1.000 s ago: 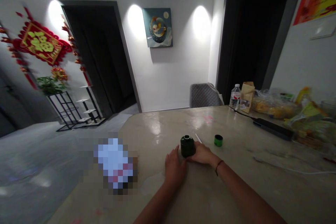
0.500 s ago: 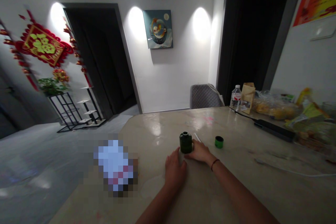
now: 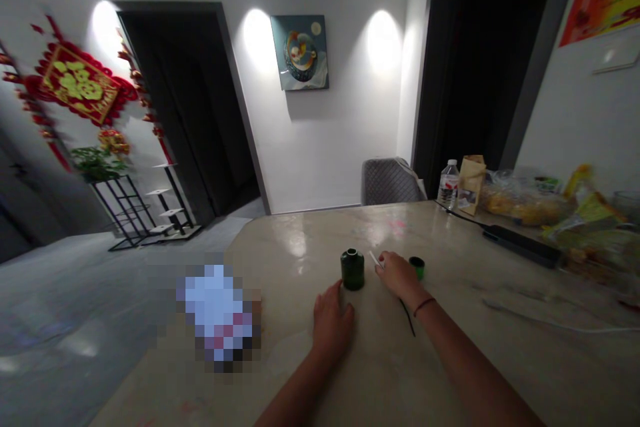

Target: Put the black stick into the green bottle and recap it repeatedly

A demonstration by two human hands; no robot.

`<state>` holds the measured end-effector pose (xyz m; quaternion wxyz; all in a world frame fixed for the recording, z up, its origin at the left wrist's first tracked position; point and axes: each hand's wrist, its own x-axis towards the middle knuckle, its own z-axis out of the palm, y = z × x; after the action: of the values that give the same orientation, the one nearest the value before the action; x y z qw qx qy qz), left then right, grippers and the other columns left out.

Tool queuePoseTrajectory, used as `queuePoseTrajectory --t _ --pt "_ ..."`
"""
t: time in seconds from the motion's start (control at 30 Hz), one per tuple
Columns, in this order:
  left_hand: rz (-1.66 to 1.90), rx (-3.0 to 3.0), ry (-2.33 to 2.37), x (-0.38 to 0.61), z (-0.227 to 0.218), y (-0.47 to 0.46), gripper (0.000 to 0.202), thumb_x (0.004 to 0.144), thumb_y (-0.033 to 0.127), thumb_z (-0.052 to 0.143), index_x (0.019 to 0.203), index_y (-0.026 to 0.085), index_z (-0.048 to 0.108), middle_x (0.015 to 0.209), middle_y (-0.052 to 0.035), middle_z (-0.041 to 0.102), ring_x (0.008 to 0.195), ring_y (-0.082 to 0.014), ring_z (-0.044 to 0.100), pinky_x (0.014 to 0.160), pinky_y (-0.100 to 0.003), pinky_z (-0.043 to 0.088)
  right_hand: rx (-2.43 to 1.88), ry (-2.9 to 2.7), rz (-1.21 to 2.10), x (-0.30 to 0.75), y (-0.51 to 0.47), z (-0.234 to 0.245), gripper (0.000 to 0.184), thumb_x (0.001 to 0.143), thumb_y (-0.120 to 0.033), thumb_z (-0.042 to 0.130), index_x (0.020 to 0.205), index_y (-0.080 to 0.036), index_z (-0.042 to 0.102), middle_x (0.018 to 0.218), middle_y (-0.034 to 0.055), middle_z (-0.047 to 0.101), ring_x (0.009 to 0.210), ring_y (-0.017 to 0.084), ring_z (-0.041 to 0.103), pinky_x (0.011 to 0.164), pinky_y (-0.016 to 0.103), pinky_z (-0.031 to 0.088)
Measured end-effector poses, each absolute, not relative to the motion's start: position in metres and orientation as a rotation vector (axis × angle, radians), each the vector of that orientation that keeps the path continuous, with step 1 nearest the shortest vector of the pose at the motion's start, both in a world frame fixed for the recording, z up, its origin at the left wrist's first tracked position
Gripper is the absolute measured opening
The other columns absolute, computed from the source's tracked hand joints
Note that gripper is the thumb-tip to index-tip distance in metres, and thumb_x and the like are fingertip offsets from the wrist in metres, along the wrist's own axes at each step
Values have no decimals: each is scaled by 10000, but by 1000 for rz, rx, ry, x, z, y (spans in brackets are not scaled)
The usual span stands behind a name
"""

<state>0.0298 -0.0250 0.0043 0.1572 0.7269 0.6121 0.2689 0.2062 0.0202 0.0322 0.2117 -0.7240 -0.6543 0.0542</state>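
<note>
A small dark green bottle stands upright on the table with its round mouth uncovered. My left hand lies on the tabletop just before it, thumb apart from the fingers, a fingertip at the bottle's lower left side. To the right of the bottle, my right hand is closed with its fingertips at a thin white stick; the stick's lower part is hidden. A thin dark strand shows below this hand, and I cannot tell whether it joins the stick. Behind my right hand sits a green cap, partly covered.
A blurred-out bright object lies at the table's left. Along the right stand a water bottle, a paper bag, a black power strip and bagged food. A white cable crosses the table's right side.
My right hand has left the green bottle and moved right to the white stick, now partly covering the green cap. The dark strand has come into view. My left hand stays by the bottle.
</note>
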Motion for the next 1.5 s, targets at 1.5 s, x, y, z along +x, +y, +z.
queuePoseTrajectory --t 1.5 --pt "760 2079 1768 32 11 -28 426 745 191 423 1166 147 475 1220 -70 529 1158 -175 433 1021 -283 250 -1173 -1540 4 169 2 85 254 844 -232 389 1034 -166 544 855 46 593 752 132 555 732 246 448"
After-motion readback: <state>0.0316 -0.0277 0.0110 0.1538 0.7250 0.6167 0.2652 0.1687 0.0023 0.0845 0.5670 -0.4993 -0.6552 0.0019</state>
